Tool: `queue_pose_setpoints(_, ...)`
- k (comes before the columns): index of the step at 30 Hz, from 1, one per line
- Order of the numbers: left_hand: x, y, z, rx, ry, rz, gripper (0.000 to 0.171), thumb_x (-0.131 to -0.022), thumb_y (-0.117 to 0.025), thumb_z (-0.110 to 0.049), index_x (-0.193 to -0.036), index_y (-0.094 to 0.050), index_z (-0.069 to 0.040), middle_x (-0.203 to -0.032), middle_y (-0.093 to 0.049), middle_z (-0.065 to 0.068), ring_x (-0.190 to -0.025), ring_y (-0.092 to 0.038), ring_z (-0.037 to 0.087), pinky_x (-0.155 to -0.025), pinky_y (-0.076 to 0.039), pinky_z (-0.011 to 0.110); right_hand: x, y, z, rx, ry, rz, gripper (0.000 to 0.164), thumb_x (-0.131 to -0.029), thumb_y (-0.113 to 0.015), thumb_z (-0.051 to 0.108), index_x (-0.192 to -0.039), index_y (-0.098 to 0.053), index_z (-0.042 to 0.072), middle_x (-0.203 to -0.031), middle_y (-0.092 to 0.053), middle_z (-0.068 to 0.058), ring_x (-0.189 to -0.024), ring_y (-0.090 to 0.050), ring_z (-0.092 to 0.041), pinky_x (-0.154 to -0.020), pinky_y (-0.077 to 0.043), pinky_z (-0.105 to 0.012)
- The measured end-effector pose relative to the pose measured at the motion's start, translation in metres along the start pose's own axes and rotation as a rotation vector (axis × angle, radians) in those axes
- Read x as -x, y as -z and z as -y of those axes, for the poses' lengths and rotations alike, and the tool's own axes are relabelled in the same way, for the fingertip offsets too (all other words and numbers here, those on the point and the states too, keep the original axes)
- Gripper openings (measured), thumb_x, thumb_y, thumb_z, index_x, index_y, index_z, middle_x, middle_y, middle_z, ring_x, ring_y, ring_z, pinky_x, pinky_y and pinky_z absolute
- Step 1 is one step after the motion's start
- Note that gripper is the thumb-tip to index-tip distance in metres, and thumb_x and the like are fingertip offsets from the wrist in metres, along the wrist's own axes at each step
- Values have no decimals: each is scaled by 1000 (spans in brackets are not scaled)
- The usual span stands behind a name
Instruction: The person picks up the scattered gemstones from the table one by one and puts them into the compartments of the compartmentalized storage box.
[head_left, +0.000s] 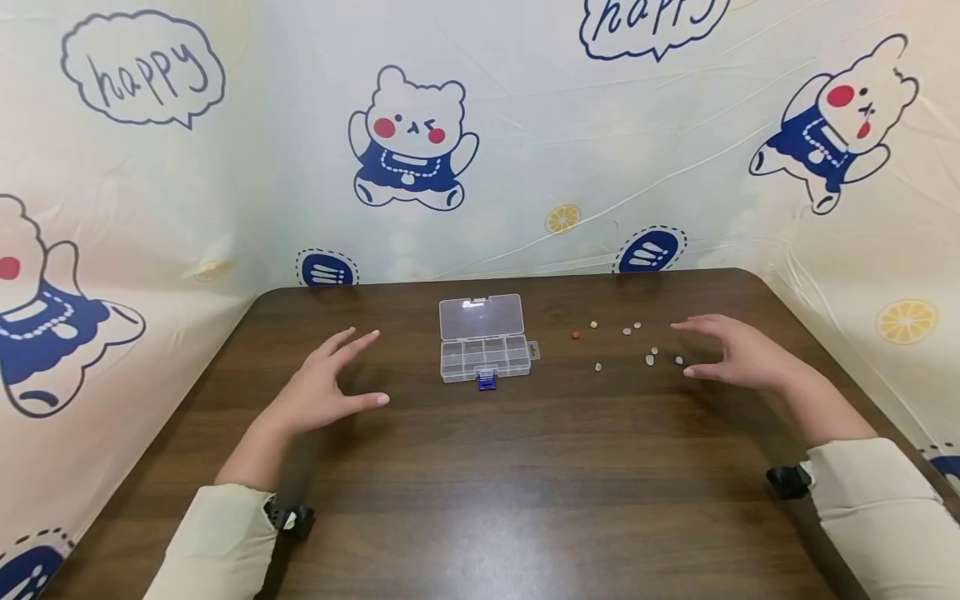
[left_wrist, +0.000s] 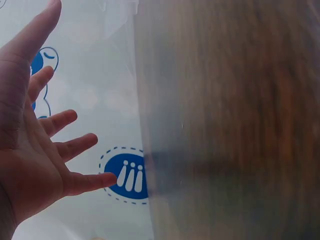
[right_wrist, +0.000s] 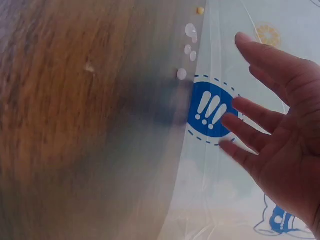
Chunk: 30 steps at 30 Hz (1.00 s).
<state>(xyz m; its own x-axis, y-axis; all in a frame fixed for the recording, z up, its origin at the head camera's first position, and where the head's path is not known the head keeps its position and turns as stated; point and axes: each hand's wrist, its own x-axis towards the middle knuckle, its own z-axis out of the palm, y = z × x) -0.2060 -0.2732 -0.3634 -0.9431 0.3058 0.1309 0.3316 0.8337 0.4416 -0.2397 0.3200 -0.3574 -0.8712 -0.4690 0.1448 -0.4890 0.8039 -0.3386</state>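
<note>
A clear plastic compartment box (head_left: 486, 354) with a blue latch sits on the brown table, its lid (head_left: 482, 318) raised at the back. Several small stones lie scattered to its right, among them an orange one (head_left: 576, 335), a yellow one (head_left: 594, 324) and pale ones (head_left: 649, 360). My left hand (head_left: 318, 387) hovers left of the box, thumb and fingers spread and holding nothing. Over the right side, my right hand (head_left: 750, 354) is also spread, its fingertips close to the nearest pale stone (head_left: 678, 360). Both palms show bare in the wrist views.
Dark wood table (head_left: 480, 467) spans the front. Behind and at both sides hangs a pale printed cloth (head_left: 510, 150) with cartoon bears. A black strap (head_left: 291, 518) circles the left wrist and another black device (head_left: 789, 481) is at the right wrist.
</note>
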Motion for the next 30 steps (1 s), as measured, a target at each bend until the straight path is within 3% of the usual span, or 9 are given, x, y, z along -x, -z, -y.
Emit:
queue_pose_setpoints(5,-8,-5,-2,48,-1,27,97,-73,-75,-64,-153,-30,-34,-153,-27,19,-136,-30,44,-101,-30,68,0,-1,-5,-60,-58,15,64,-78,-83,20,-133,-57,2,-129,-57,-25,-112,-56,-43,-88,-47,-57)
queue_pose_setpoints(12,-16,-12,-5,117,16,64,97,-72,-78,-61,-153,-32,-33,-149,-32,17,-133,-36,41,-103,-31,65,-5,-3,-11,-197,-140,69,51,-81,-81,15,-126,-62,-1,-114,-66,-21,-100,-63,-35,-84,-53,-49)
queue_pose_setpoints(17,-24,-15,-6,171,13,80,97,-72,-80,-56,-153,-34,-30,-150,-35,14,-131,-40,38,-102,-33,64,-8,-5,-16,-235,-164,82,47,-82,-80,15,-123,-64,-1,-105,-69,-15,-92,-66,-27,-80,-55,-42)
queue_pose_setpoints(25,-33,-17,-4,272,30,135,90,-75,-82,-48,-151,-38,-27,-150,-38,10,-125,-50,34,-97,-43,58,-10,-8,-21,-284,-192,94,48,-80,-81,17,-121,-65,-2,-107,-68,-17,-92,-65,-26,-74,-54,-28)
queue_pose_setpoints(30,-38,-19,-7,329,36,161,83,-78,-81,-41,-149,-41,-26,-151,-40,10,-126,-50,36,-97,-42,58,-11,-10,-23,-321,-203,100,49,-81,-81,16,-122,-64,-3,-109,-68,-19,-94,-65,-28,-76,-54,-28)
